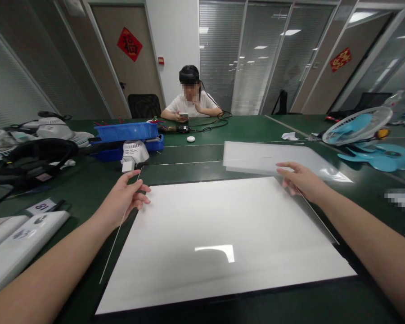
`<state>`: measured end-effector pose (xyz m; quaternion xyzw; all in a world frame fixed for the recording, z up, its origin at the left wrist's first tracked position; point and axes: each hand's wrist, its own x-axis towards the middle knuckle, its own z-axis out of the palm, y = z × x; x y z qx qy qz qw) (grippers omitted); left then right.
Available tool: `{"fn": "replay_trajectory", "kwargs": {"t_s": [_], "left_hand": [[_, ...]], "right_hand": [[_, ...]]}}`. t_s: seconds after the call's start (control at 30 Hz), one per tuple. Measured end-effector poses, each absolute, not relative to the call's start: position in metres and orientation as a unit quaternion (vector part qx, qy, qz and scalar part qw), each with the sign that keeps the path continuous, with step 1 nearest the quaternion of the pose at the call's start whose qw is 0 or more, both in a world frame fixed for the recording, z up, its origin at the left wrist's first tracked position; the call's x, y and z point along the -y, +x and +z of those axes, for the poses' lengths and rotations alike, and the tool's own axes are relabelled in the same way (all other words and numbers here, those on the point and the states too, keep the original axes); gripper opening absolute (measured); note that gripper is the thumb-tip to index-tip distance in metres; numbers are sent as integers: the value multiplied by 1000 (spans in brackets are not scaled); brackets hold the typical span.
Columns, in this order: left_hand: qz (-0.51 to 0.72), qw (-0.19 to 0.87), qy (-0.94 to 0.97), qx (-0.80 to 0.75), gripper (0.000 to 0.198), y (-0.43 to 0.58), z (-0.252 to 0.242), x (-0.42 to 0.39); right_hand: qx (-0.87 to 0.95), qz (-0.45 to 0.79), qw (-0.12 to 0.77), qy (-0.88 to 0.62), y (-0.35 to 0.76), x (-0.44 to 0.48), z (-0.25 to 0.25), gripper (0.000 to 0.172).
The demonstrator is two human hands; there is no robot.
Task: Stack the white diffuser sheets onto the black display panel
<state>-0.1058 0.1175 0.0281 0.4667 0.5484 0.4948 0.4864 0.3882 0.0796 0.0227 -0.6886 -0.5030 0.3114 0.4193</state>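
A large white panel (222,243) with a dark border lies flat on the green table (189,146) in front of me. Over it is a thin transparent sheet (115,238), seen mostly as fine edge lines at left and right. My left hand (124,200) pinches the sheet's left edge near its far corner. My right hand (299,180) holds the right edge, fingers stretched along it. Just beyond the panel is a frosted sheet (256,157); I cannot tell whether it lies on the table or belongs to the held sheet.
Blue trays (126,132) and a white fan part (135,152) stand at the back left, beside a black headset (33,159). White boxes (16,243) lie near left. Blue fan parts (357,126) sit on the right. A person (189,101) sits at the far end holding a phone.
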Motion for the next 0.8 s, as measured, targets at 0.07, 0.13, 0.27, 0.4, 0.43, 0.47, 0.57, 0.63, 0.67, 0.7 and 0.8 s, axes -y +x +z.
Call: {"fn": "replay_trajectory", "kwargs": {"t_s": [0.07, 0.13, 0.27, 0.4, 0.43, 0.47, 0.57, 0.63, 0.67, 0.7, 0.8], "left_hand": [[482, 473, 479, -561, 54, -105, 26, -117], [461, 467, 488, -575, 55, -105, 24, -118], [419, 464, 503, -597, 54, -110, 20, -122], [365, 405, 560, -623, 45, -122, 13, -129], [344, 387, 577, -632, 44, -125, 12, -130], [323, 368, 592, -640, 44, -128, 11, -132], [260, 306, 631, -664, 41, -131, 12, -133], [215, 258, 649, -683, 36, -131, 13, -133], [193, 236, 656, -690, 33, -131, 14, -132], [175, 218, 664, -694, 31, -130, 15, -132], [144, 183, 690, -685, 25, -129, 15, -132]], "right_hand": [[498, 315, 405, -699, 390, -83, 17, 51], [500, 311, 391, -707, 394, -86, 14, 46], [527, 289, 368, -710, 405, -88, 9, 44], [572, 218, 291, -736, 415, -88, 6, 48], [580, 198, 262, -746, 416, -89, 5, 49], [586, 180, 235, -754, 417, -89, 4, 50], [608, 136, 174, -763, 417, -91, 3, 49], [636, 104, 153, -749, 418, -92, 2, 47], [652, 89, 147, -738, 419, -93, 2, 46], [667, 77, 143, -727, 420, -93, 1, 45], [693, 58, 127, -707, 423, -94, -1, 44]]}}
